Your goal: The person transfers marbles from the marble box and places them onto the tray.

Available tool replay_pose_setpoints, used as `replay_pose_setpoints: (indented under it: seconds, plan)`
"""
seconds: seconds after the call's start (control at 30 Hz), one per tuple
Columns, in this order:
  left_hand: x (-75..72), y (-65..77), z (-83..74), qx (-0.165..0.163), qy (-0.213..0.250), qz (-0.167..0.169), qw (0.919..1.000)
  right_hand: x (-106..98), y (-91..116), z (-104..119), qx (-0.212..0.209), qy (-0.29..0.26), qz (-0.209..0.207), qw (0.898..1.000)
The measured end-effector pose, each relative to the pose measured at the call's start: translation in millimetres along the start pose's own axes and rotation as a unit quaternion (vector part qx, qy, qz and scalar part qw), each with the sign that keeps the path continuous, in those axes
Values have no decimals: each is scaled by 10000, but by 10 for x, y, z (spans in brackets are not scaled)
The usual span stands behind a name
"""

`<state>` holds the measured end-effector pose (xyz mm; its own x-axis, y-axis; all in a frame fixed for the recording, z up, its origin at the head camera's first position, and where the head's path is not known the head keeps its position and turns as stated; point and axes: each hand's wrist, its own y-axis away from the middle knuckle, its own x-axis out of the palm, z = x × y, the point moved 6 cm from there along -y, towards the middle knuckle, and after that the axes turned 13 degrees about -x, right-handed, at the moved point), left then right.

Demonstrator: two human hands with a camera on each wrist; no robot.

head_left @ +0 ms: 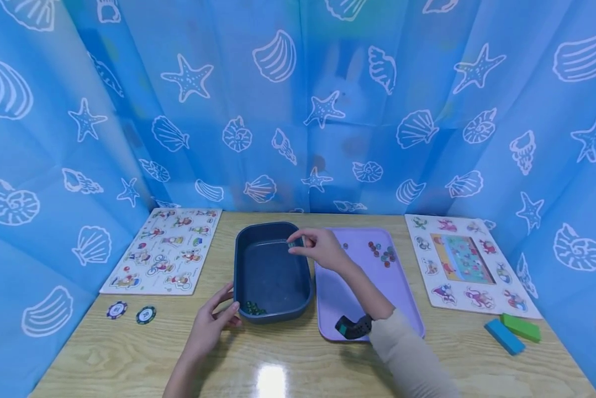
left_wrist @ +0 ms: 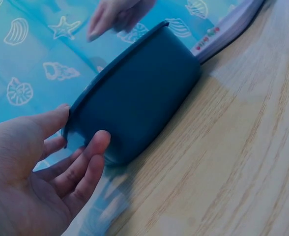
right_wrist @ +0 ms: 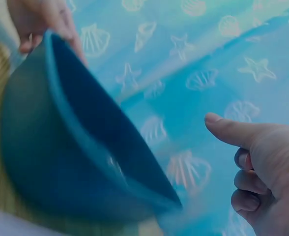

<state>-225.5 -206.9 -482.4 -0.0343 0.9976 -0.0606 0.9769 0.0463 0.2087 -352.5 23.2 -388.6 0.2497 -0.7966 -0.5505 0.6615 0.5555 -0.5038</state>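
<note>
A dark blue rectangular basin (head_left: 273, 271) stands on the table with several dark green marbles (head_left: 254, 308) in its near left corner. At that corner my left hand (head_left: 212, 318) holds the rim; in the left wrist view its thumb is at the edge and the other fingers spread along the outside wall. Over the basin's far right part is my right hand (head_left: 320, 247), thumb and forefinger apart with basin showing between them. The right wrist view shows this hand (right_wrist: 272, 172) with thumb extended and other fingers bent. A small pale blur (right_wrist: 116, 166) appears by the rim there.
Right of the basin lies a purple tray (head_left: 337, 298) with several red and green marbles (head_left: 388, 256). Picture puzzle boards flank both, one left (head_left: 198, 276), one right (head_left: 422, 237). Two poker chips (head_left: 146, 315) lie at left, blue (head_left: 504, 336) and green blocks (head_left: 521, 327) at right.
</note>
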Motion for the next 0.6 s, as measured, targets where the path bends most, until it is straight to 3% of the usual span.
replay_pose_setpoints:
  seconds: [0.27, 0.6]
  plan:
    - [0, 5, -6, -42, -78, -26, 10000, -421, 657, -395, 407, 575, -216, 9973]
    - [1, 10, -16, -5, -72, -67, 10000, -386, 1133, -881, 1131, 779, 468, 9894]
